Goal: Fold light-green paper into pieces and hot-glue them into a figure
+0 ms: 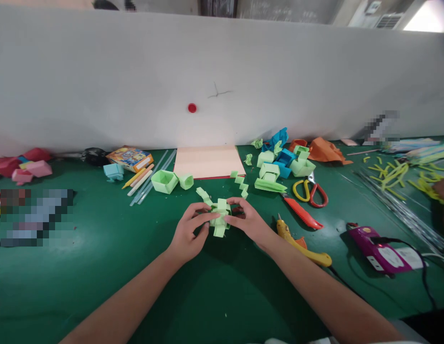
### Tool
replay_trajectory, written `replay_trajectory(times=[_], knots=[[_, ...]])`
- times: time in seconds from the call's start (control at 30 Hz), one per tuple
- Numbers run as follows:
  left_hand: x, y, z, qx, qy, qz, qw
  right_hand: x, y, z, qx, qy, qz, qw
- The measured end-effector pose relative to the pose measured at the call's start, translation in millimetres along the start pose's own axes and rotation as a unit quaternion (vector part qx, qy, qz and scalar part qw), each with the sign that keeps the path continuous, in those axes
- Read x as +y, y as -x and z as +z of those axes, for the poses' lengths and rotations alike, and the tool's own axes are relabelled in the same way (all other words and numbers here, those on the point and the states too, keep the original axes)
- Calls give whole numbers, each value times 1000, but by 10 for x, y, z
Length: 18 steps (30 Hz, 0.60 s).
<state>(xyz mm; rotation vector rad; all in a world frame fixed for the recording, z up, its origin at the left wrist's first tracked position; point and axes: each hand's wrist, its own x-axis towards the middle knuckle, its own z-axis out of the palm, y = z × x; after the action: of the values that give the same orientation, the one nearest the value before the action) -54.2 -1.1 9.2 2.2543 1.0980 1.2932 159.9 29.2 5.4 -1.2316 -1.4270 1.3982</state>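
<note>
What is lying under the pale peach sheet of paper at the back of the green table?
A thin red edge shows under the peach sheet along its front, likely a red sheet or cover. Beneath it is the green table. Anything else under it is hidden.

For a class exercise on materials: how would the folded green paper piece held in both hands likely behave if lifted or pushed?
The green paper piece probably weighs very little, being thin folded paper. Its accordion-folded strips would likely flop and spring. It looks easy to crush, so the left hand and right hand pinch it with fingertips only.
</note>
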Motion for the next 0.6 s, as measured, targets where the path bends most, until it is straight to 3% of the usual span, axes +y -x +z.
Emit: replay_trajectory(times=[0.6], knots=[[-4,-7,-8,1,0,1,1000,23,-3,-5,-4,-5,0,1000]])
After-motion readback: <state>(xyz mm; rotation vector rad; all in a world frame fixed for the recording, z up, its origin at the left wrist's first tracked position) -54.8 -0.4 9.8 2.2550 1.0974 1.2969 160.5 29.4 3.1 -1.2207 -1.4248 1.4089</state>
